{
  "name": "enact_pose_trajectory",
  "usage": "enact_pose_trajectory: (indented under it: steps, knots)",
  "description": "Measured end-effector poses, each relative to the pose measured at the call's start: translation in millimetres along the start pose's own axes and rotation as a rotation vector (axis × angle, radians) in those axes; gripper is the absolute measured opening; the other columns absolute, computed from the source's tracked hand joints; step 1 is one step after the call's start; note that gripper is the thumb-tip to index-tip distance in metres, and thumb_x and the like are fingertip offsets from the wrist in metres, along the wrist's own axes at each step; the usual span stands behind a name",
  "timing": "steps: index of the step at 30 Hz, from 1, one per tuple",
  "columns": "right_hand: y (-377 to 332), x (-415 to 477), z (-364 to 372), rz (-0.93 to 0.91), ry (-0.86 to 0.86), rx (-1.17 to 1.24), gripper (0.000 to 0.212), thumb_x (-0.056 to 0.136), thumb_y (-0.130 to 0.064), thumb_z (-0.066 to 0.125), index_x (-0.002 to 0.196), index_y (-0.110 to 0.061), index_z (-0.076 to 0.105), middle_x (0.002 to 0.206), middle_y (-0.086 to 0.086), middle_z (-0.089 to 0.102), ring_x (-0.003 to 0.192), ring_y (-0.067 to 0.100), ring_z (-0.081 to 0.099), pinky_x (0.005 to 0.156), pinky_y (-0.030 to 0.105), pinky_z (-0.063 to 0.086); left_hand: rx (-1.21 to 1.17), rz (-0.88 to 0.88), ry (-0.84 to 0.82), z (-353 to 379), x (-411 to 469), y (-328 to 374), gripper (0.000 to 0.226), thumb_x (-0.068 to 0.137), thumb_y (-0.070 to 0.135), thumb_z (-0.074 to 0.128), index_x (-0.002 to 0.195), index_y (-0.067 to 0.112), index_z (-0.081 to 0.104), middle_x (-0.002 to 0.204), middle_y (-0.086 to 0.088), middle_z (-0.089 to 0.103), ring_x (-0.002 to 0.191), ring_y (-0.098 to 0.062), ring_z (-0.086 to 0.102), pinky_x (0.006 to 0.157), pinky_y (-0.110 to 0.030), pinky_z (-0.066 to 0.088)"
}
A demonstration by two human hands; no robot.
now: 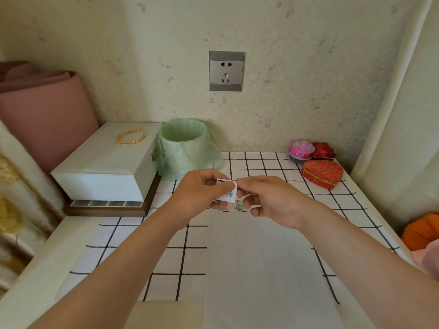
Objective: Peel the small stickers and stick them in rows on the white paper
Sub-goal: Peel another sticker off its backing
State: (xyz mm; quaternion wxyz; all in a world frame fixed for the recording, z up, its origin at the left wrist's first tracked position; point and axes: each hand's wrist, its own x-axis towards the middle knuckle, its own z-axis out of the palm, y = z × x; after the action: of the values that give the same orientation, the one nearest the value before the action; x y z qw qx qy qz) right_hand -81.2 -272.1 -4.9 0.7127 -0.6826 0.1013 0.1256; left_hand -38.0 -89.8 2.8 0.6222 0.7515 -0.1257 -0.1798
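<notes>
Two small stickers [238,206] sit side by side at the far edge of the white paper [259,269]. The rest is bare, so the rows look barely begun. The left hand [202,193] pinches the sticker sheet [226,189] just above them. The right hand [268,200] closes its grip on the sheet's right edge, likely peeling.

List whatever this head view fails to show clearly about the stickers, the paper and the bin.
- Sticker sheet: head view, mostly covered by fingers of the left hand and right hand; print too small to read.
- Two stuck stickers: designs too small, one partly behind the left fingers.
- White paper: near edge cut off by the frame bottom.
- Green bin: bottom hidden by its own rim.
</notes>
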Motion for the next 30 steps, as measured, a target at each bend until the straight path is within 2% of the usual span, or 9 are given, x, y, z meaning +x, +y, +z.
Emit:
enact_pose_trajectory:
  steps: [2,6,9,14,22,28,30]
  knots:
    - [0,-1,0,-0.014,0.008,-0.046,0.013,0.093,-0.026,0.070,0.087,-0.015,0.075,0.082,0.000,0.069,0.064,0.014,0.056,0.058,0.027,0.040,0.007,0.015,-0.009,1,-1,0,0.005,0.089,0.014,0.073,0.093,0.012,0.073,0.082,-0.008,0.076,0.071,-0.026,0.072,0.058,-0.021,0.056]
    - [0,-2,5,-0.138,0.140,-0.249,0.016,0.096,-0.023,0.065,0.088,-0.014,0.076,0.077,-0.004,0.071,0.062,0.012,0.058,0.059,0.027,0.042,0.032,0.035,0.002,3,-1,0,0.008,0.089,0.012,0.073,0.095,0.007,0.073,0.081,-0.009,0.076,0.069,-0.025,0.071,0.055,-0.019,0.055]
    - [0,-3,9,-0.207,0.202,-0.330,0.019,0.096,-0.020,0.062,0.085,-0.014,0.076,0.074,-0.005,0.071,0.060,0.012,0.058,0.057,0.027,0.041,0.033,0.033,0.012,6,1,-1,0.008,0.088,0.013,0.073,0.094,0.007,0.073,0.082,-0.011,0.075,0.070,-0.026,0.070,0.057,-0.023,0.058]
    - [-4,-5,5,-0.157,0.177,-0.195,0.018,0.094,-0.023,0.064,0.085,-0.014,0.078,0.077,-0.002,0.072,0.061,0.013,0.057,0.053,0.025,0.042,0.011,0.022,0.054,5,4,-4,0.003,0.088,0.013,0.072,0.087,0.015,0.074,0.082,-0.010,0.076,0.072,-0.024,0.070,0.072,-0.036,0.061]
    - [-3,-7,6,-0.215,0.199,-0.284,0.014,0.093,-0.018,0.067,0.084,-0.014,0.077,0.076,-0.002,0.073,0.060,0.011,0.058,0.051,0.025,0.042,0.018,0.028,0.039,4,3,-3,0.005,0.089,0.013,0.072,0.086,0.016,0.074,0.079,-0.007,0.076,0.068,-0.022,0.069,0.062,-0.026,0.059]
    - [-3,-7,8,-0.239,0.211,-0.326,0.014,0.092,-0.017,0.066,0.082,-0.013,0.076,0.074,-0.002,0.071,0.058,0.013,0.058,0.051,0.026,0.041,0.050,0.051,0.030,4,2,-3,0.004,0.088,0.013,0.072,0.091,0.011,0.074,0.081,-0.009,0.076,0.072,-0.028,0.071,0.064,-0.028,0.058]
    - [-3,-7,9,-0.266,0.230,-0.384,0.013,0.090,-0.017,0.067,0.082,-0.014,0.077,0.072,-0.005,0.071,0.057,0.011,0.058,0.052,0.022,0.041,0.074,0.065,0.030,5,2,-3,0.005,0.088,0.012,0.073,0.092,0.009,0.073,0.080,-0.009,0.076,0.076,-0.033,0.073,0.066,-0.031,0.059]
